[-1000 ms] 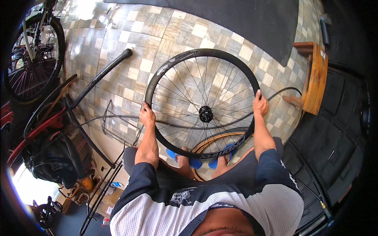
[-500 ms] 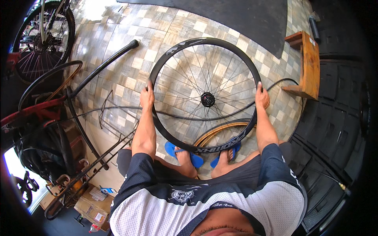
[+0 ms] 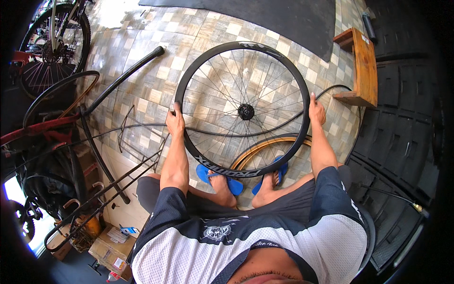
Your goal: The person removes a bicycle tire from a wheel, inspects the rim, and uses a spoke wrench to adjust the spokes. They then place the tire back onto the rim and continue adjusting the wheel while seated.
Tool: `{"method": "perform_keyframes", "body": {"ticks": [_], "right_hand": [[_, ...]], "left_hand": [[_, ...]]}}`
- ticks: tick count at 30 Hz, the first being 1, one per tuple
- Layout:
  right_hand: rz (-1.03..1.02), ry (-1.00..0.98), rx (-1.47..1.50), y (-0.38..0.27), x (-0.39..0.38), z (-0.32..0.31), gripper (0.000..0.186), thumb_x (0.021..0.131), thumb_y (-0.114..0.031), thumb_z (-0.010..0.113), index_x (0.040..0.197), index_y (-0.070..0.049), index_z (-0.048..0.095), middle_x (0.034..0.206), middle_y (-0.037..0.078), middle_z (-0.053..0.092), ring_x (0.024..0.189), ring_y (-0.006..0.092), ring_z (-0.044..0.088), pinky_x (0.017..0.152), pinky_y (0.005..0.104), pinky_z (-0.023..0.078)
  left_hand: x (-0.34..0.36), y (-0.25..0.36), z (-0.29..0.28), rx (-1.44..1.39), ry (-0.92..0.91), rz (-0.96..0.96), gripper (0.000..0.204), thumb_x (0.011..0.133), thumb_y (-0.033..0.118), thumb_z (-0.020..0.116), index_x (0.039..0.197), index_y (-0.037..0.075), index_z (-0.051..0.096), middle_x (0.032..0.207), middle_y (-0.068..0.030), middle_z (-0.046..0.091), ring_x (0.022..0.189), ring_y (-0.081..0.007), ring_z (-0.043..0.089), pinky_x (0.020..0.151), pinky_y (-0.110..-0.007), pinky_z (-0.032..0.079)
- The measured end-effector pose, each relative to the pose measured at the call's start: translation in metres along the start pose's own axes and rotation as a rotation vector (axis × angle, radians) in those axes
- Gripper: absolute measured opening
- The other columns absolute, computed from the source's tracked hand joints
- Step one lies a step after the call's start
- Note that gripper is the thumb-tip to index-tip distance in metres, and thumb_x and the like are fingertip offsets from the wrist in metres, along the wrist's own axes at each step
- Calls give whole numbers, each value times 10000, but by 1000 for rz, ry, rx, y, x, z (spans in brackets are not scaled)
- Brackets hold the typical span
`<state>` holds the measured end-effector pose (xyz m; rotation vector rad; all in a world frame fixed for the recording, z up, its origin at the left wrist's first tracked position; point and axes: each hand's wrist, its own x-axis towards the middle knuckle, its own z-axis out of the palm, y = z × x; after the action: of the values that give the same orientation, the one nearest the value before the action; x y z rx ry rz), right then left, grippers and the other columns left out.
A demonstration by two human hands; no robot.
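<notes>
A black spoked bicycle wheel with a dark hub stands upright on the tiled floor in front of me. My left hand grips its left rim. My right hand grips the right rim at about the same height. The bottom of the rim rests near my feet in blue sandals. A tan-walled tyre lies on the floor behind the wheel's lower part. A thin black hose runs across behind the wheel.
A wooden stool stands at the right by dark floor mats. A black tyre and wire rack lie at the left. A bicycle stands top left. Cardboard boxes sit at the lower left.
Both hands have kept their grip on the rim. The wheel appears to have turned a little, and the view has shifted slightly.
</notes>
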<state>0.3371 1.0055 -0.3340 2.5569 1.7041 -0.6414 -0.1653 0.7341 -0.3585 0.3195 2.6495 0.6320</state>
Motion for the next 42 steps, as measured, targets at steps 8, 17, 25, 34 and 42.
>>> {"method": "perform_keyframes", "body": {"ticks": [8,17,25,34,42], "right_hand": [[-137,-7,-72,-41,28,9,899,910,-849,357,1192,-91,750,1263,196,691,1220,395,619,1013,516,475],[-98,16,-48,-50,36,34,893,960,-795,317,1098,-42,775,1146,258,719,1129,450,649,955,553,497],[-77,77,-87,-38,29,41,840,998,-718,340,1043,1,771,1077,269,726,1070,462,653,943,542,496],[-36,40,-130,-50,38,42,797,1006,-695,349,1079,-26,776,1093,256,730,1066,459,655,941,539,497],[-65,56,-150,-48,37,43,755,1002,-684,377,1084,-53,784,1080,260,728,1046,451,663,922,533,508]], "left_hand": [[-5,-9,6,69,-13,-71,937,964,795,332,1166,-43,701,1135,-338,686,1123,-509,631,964,-570,462],[21,-5,20,70,29,-189,1058,959,822,214,1036,-89,747,1068,-379,682,1088,-529,636,973,-564,455],[27,5,24,38,44,-190,1022,962,804,272,1006,-102,741,1024,-381,686,1054,-534,640,954,-554,466],[29,17,28,66,74,-212,961,991,750,298,945,-99,744,913,-361,690,953,-528,657,886,-560,477],[30,7,30,65,43,-192,954,1011,714,289,926,-129,728,903,-398,665,943,-544,655,886,-572,479]]}}
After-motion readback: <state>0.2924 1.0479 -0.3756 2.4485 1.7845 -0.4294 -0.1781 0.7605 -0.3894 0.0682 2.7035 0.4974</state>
